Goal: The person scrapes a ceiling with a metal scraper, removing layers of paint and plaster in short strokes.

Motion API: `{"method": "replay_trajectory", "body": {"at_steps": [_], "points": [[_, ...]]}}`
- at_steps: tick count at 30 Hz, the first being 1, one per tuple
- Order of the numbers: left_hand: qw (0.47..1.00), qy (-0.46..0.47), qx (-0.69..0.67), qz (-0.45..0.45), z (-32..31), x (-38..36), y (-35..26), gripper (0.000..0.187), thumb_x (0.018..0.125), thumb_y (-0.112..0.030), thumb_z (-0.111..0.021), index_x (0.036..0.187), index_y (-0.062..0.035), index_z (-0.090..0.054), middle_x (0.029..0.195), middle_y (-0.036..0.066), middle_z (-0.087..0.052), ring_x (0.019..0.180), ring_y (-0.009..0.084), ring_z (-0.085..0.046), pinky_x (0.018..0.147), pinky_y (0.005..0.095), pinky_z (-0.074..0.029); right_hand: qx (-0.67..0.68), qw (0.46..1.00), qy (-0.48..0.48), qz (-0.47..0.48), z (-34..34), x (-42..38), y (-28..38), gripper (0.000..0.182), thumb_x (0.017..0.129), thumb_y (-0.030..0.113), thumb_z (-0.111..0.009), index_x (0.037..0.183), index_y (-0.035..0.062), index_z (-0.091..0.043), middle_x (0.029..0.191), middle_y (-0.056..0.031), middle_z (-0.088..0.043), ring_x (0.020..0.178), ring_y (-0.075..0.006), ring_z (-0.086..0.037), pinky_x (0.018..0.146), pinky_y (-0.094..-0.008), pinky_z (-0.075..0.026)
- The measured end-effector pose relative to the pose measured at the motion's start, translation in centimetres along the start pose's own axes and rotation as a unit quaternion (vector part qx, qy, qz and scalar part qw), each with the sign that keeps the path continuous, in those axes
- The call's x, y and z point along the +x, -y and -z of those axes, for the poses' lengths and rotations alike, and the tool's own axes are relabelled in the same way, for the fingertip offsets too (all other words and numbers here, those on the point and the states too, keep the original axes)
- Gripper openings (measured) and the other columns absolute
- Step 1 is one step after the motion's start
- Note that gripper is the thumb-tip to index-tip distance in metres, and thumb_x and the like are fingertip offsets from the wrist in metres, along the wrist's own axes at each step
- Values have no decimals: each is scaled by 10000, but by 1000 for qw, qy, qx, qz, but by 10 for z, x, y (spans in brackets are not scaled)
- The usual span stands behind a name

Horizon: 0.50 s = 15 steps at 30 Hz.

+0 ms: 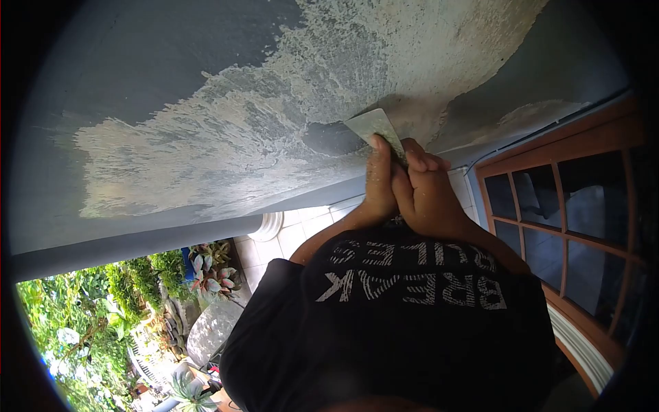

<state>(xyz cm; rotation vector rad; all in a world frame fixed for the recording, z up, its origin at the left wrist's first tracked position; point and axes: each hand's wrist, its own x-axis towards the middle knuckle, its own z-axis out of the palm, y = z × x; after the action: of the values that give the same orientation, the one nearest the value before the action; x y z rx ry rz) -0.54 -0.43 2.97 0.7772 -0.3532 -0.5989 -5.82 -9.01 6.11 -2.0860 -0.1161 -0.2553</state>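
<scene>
A flat, pale scraper blade [377, 126] rests with its edge against a grey painted surface [274, 117] covered in patchy, whitish scraped areas. My left hand [382, 180] is closed on the blade, its thumb pressed along the near face. Pressed up against it, my right hand [431, 191] has its fingers curled round the blade's lower right end, which the fingers partly hide. A darker bare patch [335, 139] shows just left of the blade.
At the right stands a brown wooden frame with glass panes [542, 199]. A round white column base [266, 226] is on pale floor tiles [295, 239]. Green plants [130, 288] and a large stone [213, 331] are at the lower left. My black shirt fills the lower middle.
</scene>
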Motion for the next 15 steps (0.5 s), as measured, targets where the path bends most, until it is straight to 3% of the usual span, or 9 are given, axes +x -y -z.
{"method": "replay_trajectory", "body": {"at_steps": [8, 13, 15], "points": [[1000, -4, 0, 20, -6, 0, 2, 664, 884, -629, -137, 665, -88, -454, 709, 76, -498, 832, 314, -588, 770, 444, -489, -17, 1000, -16, 18, -4, -5, -7, 325, 867, 96, -446, 1149, -66, -440, 922, -236, -556, 845, -372, -582, 746, -414, -452], [999, -35, -5, 15, -3, -3, 0, 670, 881, -632, -132, 685, -85, -465, 715, 80, -506, 826, 314, -593, 766, 440, -492, 59, 998, 26, -20, 0, -2, -2, 279, 845, 43, -433, 1103, -61, -453, 904, -211, -534, 840, -365, -550, 767, -419, -412], [1000, 6, 7, 6, -3, 3, 1, 669, 879, -635, -130, 690, -89, -467, 727, 75, -504, 840, 309, -591, 768, 432, -493, 41, 999, 2, -7, 1, 0, -5, 285, 851, 63, -438, 1105, -65, -451, 902, -214, -543, 838, -373, -560, 758, -420, -424]]}}
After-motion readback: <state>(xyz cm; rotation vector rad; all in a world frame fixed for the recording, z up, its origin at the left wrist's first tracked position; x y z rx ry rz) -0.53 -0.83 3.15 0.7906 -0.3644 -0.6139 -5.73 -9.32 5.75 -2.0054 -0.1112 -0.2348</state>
